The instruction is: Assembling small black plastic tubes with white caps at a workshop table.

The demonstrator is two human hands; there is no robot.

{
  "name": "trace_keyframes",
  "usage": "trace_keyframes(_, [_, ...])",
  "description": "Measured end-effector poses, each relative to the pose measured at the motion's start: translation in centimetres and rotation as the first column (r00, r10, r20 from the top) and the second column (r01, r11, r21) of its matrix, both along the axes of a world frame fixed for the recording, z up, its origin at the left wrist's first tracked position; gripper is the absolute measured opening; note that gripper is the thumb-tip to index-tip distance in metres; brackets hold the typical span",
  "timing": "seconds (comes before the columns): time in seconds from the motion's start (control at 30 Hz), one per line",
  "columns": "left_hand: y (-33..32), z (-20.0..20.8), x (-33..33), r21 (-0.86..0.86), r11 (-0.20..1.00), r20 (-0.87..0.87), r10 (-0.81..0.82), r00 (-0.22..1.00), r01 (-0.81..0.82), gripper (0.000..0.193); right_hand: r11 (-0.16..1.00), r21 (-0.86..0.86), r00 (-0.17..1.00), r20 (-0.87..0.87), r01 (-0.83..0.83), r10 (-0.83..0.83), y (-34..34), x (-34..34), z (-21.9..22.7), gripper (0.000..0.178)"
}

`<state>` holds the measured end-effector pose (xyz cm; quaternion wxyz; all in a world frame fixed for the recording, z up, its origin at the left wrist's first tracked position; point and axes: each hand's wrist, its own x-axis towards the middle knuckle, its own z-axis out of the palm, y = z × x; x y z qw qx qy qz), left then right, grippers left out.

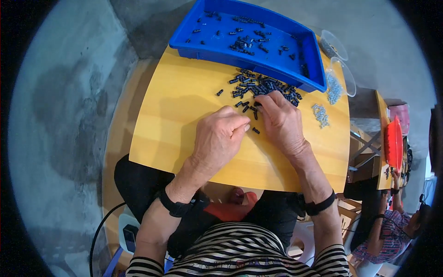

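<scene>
Many small black cylindrical parts (265, 86) lie heaped on the yellow table (166, 99) in front of the blue tray. My left hand (219, 134) hovers over the table left of the heap, thumb and forefinger pressed together; what they pinch, if anything, is too small to make out. At the heap's near edge my right hand (281, 121) is closed, with a dark part (257, 104) at its fingertips. A single black part (255, 130) rests between my hands. Another one (219, 93) lies apart to the left.
The blue tray (249, 62) with scattered black parts stands at the far edge. Small silvery pieces (320, 115) lie at right, near a tipped clear cup (344, 76) and another clear container (333, 45). A person (392, 233) works at another table with a red basin (393, 143).
</scene>
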<state>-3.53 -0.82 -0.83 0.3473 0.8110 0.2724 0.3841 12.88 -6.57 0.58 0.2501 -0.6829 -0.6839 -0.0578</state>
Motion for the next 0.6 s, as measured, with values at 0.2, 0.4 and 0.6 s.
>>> trace_keyframes(0.2, [0.1,-0.1,-0.1,-0.021,1.000,0.009,0.011,1.000,-0.011,0.007,0.998,0.048,0.993,0.113,-0.031,0.025,0.0,0.3,-0.8,0.019])
trace_keyframes(0.4, [0.4,0.2,-0.5,-0.073,0.997,0.007,0.028,1.000,-0.028,0.008,0.996,0.082,0.997,0.076,-0.023,0.017,0.1,0.4,-0.9,0.018])
trace_keyframes(0.6, [-0.4,1.4,-0.6,-0.514,0.852,0.225,0.017,0.974,0.104,0.016,0.987,-0.037,0.568,-0.814,0.159,-0.123,-2.0,-1.6,0.9,0.010])
